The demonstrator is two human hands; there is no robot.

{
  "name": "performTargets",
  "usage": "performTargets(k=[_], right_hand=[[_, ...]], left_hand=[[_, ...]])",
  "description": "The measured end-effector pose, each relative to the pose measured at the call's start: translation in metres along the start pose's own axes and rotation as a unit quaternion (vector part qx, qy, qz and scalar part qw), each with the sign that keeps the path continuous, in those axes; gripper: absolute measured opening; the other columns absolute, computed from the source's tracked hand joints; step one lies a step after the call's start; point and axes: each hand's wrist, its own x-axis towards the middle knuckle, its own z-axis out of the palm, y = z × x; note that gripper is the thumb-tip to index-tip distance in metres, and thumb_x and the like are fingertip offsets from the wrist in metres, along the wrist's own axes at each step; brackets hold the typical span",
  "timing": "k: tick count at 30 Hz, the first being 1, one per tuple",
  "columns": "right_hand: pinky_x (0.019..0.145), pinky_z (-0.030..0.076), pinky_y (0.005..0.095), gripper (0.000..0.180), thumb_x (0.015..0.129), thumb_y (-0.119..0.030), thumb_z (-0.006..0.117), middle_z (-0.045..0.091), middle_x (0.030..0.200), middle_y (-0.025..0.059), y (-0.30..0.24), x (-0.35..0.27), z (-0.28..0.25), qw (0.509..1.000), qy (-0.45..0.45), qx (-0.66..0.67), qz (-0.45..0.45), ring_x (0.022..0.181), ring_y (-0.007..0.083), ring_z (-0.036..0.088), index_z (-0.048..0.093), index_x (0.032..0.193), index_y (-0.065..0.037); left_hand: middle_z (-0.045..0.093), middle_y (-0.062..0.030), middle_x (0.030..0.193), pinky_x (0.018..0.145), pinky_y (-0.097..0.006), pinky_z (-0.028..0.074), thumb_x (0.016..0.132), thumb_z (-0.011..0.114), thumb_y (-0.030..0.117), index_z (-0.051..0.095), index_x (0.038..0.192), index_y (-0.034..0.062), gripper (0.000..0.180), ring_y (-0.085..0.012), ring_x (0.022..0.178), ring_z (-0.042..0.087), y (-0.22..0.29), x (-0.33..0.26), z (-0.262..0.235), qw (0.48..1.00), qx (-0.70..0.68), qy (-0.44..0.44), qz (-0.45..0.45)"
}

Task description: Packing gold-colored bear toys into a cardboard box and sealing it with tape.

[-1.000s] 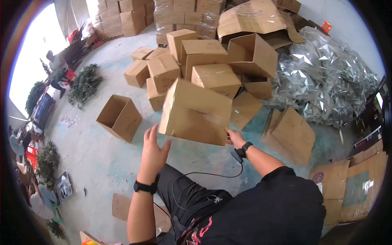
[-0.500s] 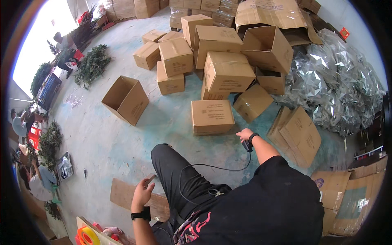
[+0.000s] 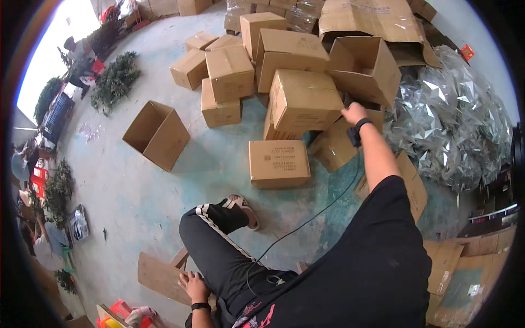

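Note:
My right hand [image 3: 354,113] reaches far forward among the cardboard boxes, its fingers curled in by the open box [image 3: 374,116] under a larger open one [image 3: 358,82]. Whatever its fingertips grip is hidden. A taped closed box [image 3: 306,101] is just left of that hand, and a tilted box [image 3: 334,145] is below it. Close to my thigh, my left hand [image 3: 194,285] lies with fingers spread at the edge of a brown wooden board [image 3: 158,276], holding nothing. A closed printed box [image 3: 279,164] sits on the floor ahead of my foot.
An open box [image 3: 156,135] stands apart on the left. Silver star-shaped decorations [image 3: 445,115] heap up at right, near flattened cardboard [image 3: 413,186]. A black cable [image 3: 311,218] runs from my right wrist to my waist. People and green foliage [image 3: 116,81] line the left.
My right hand has moved forward and right, from beside the printed box to the stacked boxes. My left hand has lowered onto the board's edge. My leg has shifted, and a sandalled foot now shows.

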Motion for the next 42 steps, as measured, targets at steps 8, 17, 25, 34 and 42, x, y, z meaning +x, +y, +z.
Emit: performTargets(k=[8,17,25,34,42], right_hand=[[0.104,0.048,0.0521,0.054,0.088,-0.035,0.064,0.067,0.127,0.0242,-0.001,0.122,-0.01,0.996,0.081,-0.024,-0.004,0.122,0.0403,0.061,0.057,0.131,-0.003],[0.105,0.05,0.0506,0.102,0.091,-0.007,0.064,0.065,0.129,0.0275,0.078,0.169,0.008,0.989,0.098,-0.094,0.054,0.119,0.042,0.063,-0.007,0.163,-0.015],[0.106,0.046,0.0527,0.045,0.108,-0.023,0.033,0.059,0.139,0.0251,0.092,0.155,-0.024,0.981,0.162,-0.059,0.085,0.123,0.0442,0.059,0.042,0.148,-0.002],[0.111,0.042,0.048,0.066,0.094,-0.005,0.062,0.05,0.148,0.0258,0.125,0.145,-0.048,0.977,0.167,-0.113,-0.07,0.131,0.0447,0.051,0.036,0.155,-0.005],[0.11,0.046,0.044,0.085,0.083,-0.014,0.079,0.058,0.142,0.0236,0.208,0.236,-0.099,0.986,0.109,-0.124,0.02,0.128,0.0369,0.058,0.037,0.157,-0.016]], left_hand=[[0.052,-0.0147,0.143,0.116,-0.066,0.022,0.078,0.075,0.041,0.068,0.122,0.0105,0.054,-0.0477,0.145,0.029,0.001,-0.029,-0.037,0.995,0.07,-0.04,-0.057],[0.053,-0.0152,0.143,0.115,-0.069,0.022,0.084,0.066,0.048,0.07,0.123,0.0146,0.051,-0.0466,0.143,0.03,0.014,-0.015,-0.041,0.99,0.102,-0.089,-0.029],[0.051,-0.0143,0.149,0.115,-0.07,0.021,0.091,0.058,0.055,0.066,0.134,0.0207,0.055,-0.0479,0.145,0.032,0.025,-0.005,-0.056,0.977,0.114,-0.181,-0.005],[0.054,-0.0119,0.145,0.114,-0.068,0.022,0.088,0.06,0.053,0.063,0.139,0.0212,0.06,-0.0432,0.143,0.036,0.029,-0.006,-0.056,0.98,0.122,-0.152,-0.03],[0.061,-0.0137,0.132,0.11,-0.063,0.025,0.091,0.053,0.036,0.073,0.124,0.0136,0.044,-0.0399,0.137,0.039,0.038,0.039,-0.031,0.988,0.106,-0.108,0.02]])
